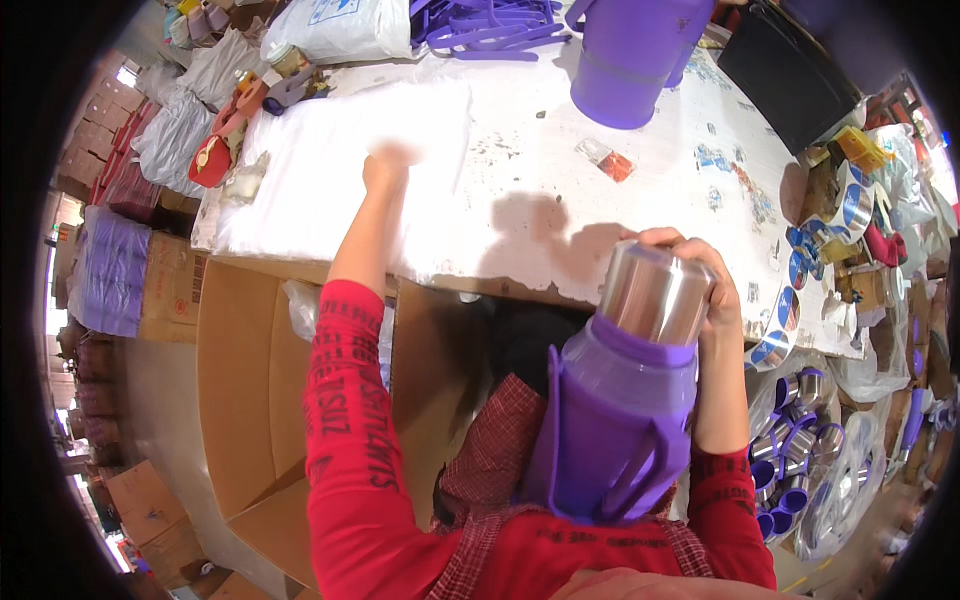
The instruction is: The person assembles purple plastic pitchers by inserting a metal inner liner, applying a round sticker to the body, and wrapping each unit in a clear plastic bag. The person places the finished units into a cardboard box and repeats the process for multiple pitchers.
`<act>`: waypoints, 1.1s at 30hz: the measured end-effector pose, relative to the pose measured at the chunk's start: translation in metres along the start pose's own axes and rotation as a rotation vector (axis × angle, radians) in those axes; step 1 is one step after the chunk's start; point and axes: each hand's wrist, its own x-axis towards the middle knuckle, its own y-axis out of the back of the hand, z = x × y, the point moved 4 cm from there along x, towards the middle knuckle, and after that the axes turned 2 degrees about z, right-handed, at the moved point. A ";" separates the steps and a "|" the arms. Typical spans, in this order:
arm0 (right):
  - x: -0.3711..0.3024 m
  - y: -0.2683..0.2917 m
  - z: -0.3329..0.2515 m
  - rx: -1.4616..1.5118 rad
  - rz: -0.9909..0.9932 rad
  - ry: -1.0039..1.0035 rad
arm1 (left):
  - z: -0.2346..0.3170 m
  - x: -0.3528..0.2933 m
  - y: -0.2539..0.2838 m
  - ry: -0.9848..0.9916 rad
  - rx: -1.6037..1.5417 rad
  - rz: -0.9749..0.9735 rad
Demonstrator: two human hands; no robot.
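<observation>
My right hand (708, 275) is wrapped round the silver cap of a large purple vacuum flask (625, 405). The flask stands upright against my body, its purple handle facing me and a strap hanging down its left side. My left hand (390, 167) reaches forward over a stack of thin white plastic bags (310, 150) on the table. Motion smears its fingers, so whether they grip a bag cannot be told. A second purple flask (635, 60) stands at the far side of the table, its top cut off by the picture's edge.
The white table (520, 150) carries a pile of purple straps (490, 25) and an orange sticker piece (607, 160). A black box (785, 75) sits far right, above a strip of round blue stickers (785, 310). Silver-and-purple cups (790, 450) lie bagged at lower right; an open carton (245, 370) stands left.
</observation>
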 end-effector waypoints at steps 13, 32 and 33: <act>-0.035 0.103 0.076 -0.680 0.517 -0.344 | 0.193 -0.246 -0.033 -0.320 -0.955 -0.889; -0.216 0.004 0.014 -0.305 0.432 0.120 | 0.135 -0.363 0.124 -0.456 -0.583 -1.460; -0.212 -0.018 0.005 -0.410 0.214 0.058 | 0.140 -0.390 0.130 -0.696 -0.516 -1.648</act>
